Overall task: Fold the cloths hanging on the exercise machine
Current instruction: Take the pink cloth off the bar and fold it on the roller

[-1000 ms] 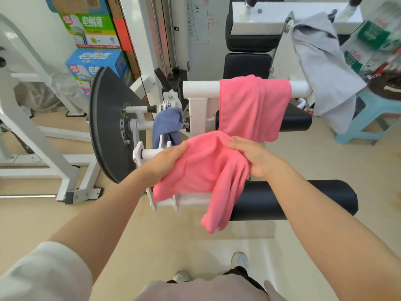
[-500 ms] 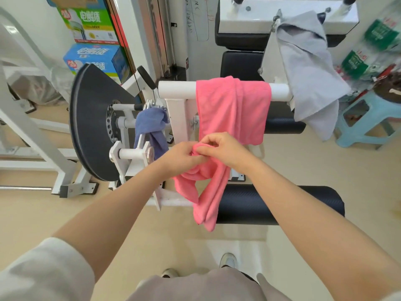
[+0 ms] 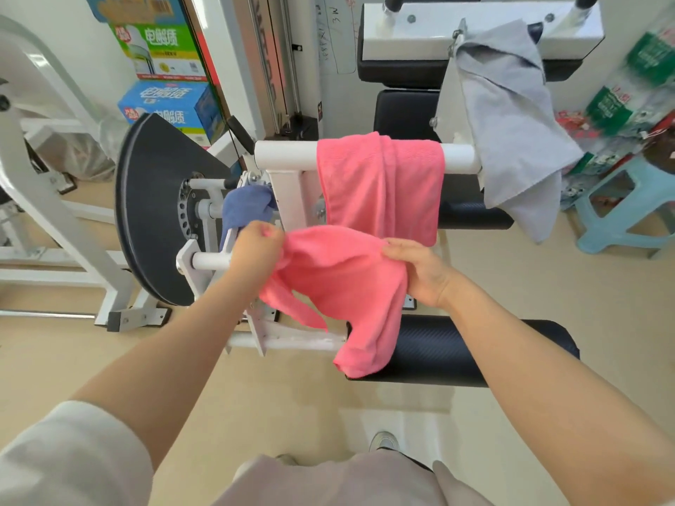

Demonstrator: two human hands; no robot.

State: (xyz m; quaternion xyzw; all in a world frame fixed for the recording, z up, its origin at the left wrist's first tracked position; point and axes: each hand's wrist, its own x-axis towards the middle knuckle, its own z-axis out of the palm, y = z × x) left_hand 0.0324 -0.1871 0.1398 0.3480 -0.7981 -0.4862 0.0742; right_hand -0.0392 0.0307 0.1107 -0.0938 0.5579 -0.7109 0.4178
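Note:
I hold a pink cloth (image 3: 343, 286) stretched between both hands in front of the exercise machine. My left hand (image 3: 255, 250) pinches its left corner. My right hand (image 3: 416, 272) grips its right edge, and the loose lower part hangs down over a black padded roller (image 3: 475, 352). A second pink cloth (image 3: 383, 184) is draped over the white bar (image 3: 281, 155) behind. A blue cloth (image 3: 244, 210) hangs on a small peg left of it. Over the upper right frame hangs a grey cloth (image 3: 511, 129).
A black weight plate (image 3: 153, 210) stands at the left on the machine. White frame tubes (image 3: 47, 191) cross the floor at far left. Stacked boxes (image 3: 164, 85) sit at the back left, and a light blue plastic stool (image 3: 628, 213) stands at the right.
My hands were bunched together on the pink cloth half a second ago. They have since moved apart and spread the cloth out between them.

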